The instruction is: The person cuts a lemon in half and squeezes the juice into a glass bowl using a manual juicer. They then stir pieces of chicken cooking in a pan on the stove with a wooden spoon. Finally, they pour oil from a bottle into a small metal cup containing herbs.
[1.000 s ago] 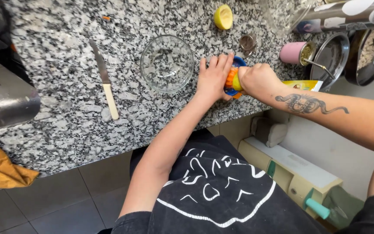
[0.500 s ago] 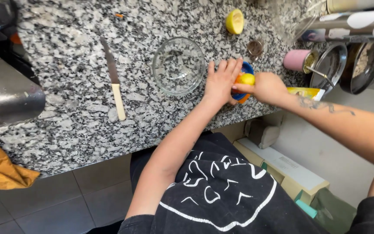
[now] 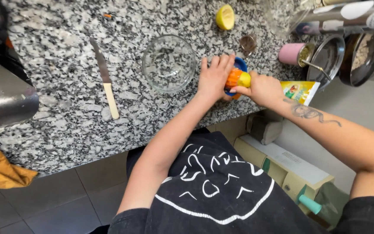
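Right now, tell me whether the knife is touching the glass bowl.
Apart. The head view shows the knife lying flat on the granite counter, with a plain strip of bare stone between it and the glass bowl.

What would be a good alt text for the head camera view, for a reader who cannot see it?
On a speckled granite counter, the right hand presses a lemon half onto an orange and blue juicer that the left hand steadies. Beside them are an empty glass bowl, a knife and another lemon half.
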